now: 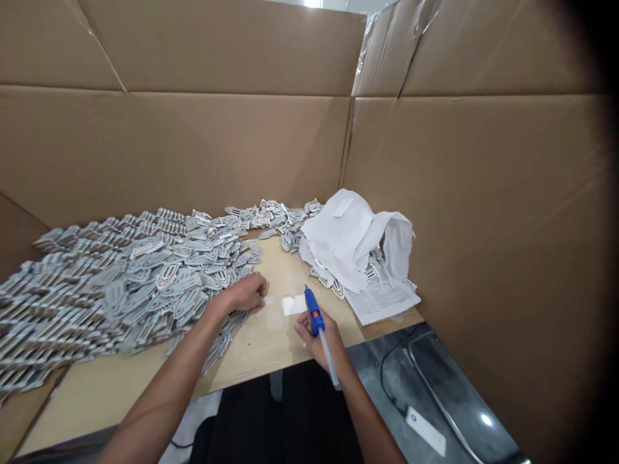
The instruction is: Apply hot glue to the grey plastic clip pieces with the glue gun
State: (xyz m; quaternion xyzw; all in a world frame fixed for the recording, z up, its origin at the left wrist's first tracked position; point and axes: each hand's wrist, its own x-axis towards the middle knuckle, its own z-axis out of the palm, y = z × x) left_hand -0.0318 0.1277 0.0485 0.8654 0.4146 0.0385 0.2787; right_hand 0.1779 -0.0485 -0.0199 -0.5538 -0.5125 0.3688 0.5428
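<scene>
Right hand [315, 343] is gripping the blue glue gun [314, 312] near the front edge of the surface [271, 341]. Left hand [246, 292] is curling beside grey pieces [193, 277] heaped toward the left edge; cannot tell if holding anything.

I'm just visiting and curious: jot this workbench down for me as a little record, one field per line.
Left hand: the left hand is curled beside the pile; any held item can't be made out
Right hand: the right hand grips a blue glue gun, a pale stick poking from its back
Near the nozzle: a white slip on the wooden table
Left side: big pile of grey flat pieces
Right side: crumpled white paper
Surroundings: cardboard walls
</scene>
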